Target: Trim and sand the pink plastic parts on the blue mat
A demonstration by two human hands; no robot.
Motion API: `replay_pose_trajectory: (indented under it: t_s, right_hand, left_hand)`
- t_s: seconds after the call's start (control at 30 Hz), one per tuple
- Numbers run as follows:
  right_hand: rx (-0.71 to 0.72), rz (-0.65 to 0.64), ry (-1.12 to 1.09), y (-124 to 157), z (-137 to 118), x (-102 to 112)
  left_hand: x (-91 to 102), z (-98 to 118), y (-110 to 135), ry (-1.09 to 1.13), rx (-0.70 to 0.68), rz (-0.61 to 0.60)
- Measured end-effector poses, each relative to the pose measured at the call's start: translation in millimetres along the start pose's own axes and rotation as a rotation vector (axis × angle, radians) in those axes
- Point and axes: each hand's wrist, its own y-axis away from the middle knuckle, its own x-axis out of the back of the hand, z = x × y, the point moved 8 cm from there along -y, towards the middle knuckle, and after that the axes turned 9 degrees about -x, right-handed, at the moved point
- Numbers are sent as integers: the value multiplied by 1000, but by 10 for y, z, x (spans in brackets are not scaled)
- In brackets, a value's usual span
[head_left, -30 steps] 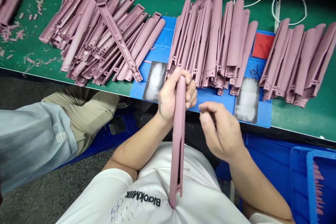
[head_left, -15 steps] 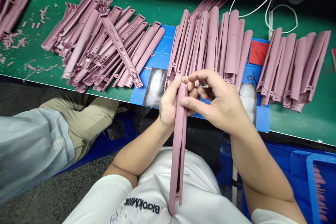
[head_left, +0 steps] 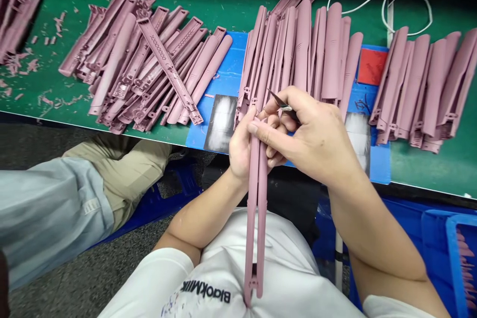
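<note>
My left hand [head_left: 240, 151] is wrapped round the upper end of a long pink plastic housing [head_left: 252, 218], shaped like a hair straightener shell. Its two slim arms hang down in front of my shirt, joined near the bottom, with a narrow gap between them. In my right hand [head_left: 318, 134] is a small dark pointed blade [head_left: 276, 98], its tip sticking out up and left past the index finger. The right thumb rests against the housing's top end. My fingers partly hide that end and the blade's grip.
Pink housings [head_left: 303, 49] stand in a row on a blue mat [head_left: 236, 67], with another group [head_left: 421, 84] at right. A jumbled pile [head_left: 149, 64] lies left, near pink scraps [head_left: 32, 64]. A seated person's leg [head_left: 122, 169] is at left, a blue crate [head_left: 452, 258] lower right.
The housing has turned about its length, so both arms and the gap now face me. The blade tip has swung up into view above my right index finger.
</note>
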Motion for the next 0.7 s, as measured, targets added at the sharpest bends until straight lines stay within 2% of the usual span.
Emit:
replay_pose_trajectory:
  t_s: [0.4,0.7]
  right_hand:
    - [37,-20,25,-19,-85,-13]
    - [17,16,-2,3,-65,38]
  left_hand:
    - [34,-118,30,89,108,0]
    - [15,-99,46,72,109,10]
